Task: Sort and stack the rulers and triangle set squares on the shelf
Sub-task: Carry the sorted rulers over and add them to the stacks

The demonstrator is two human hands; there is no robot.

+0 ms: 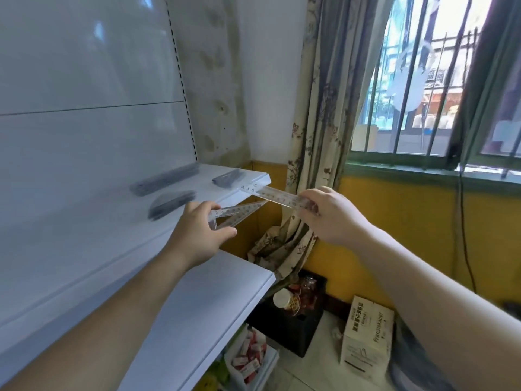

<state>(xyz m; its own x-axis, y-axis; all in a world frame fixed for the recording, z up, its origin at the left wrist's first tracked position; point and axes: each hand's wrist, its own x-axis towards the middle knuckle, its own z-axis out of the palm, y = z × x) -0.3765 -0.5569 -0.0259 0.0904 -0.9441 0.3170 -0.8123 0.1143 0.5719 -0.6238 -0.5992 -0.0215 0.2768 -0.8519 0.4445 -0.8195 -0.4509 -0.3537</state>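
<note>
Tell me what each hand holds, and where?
The left hand pinches a clear triangle set square at its near corner; the right hand grips a clear straight ruler by its near end.

The ruler and the triangle set square are seen to be of clear, glossy plastic with printed marks. The shelf is given a smooth white surface with a soft shine. The curtain is made of matt printed cloth, the box of matt cardboard, and the window bars of dark metal.
</note>
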